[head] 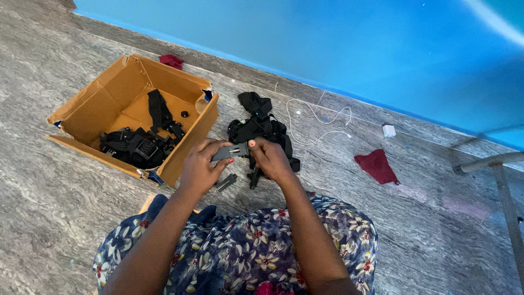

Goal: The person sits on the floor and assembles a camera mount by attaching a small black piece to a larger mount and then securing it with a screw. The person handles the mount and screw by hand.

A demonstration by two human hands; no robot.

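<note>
Partly hidden by fingers, a grey plastic clip (231,151) is pinched at both ends between the left hand (197,166) and right hand (269,158), wrists bent inward

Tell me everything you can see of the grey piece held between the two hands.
The grey piece is small, flat and elongated, plastic by its look, with a darker slotted end toward the right hand. It lies roughly level above the floor, pinched by the left hand at one end and the right at the other. Finer detail is too small to tell.
</note>
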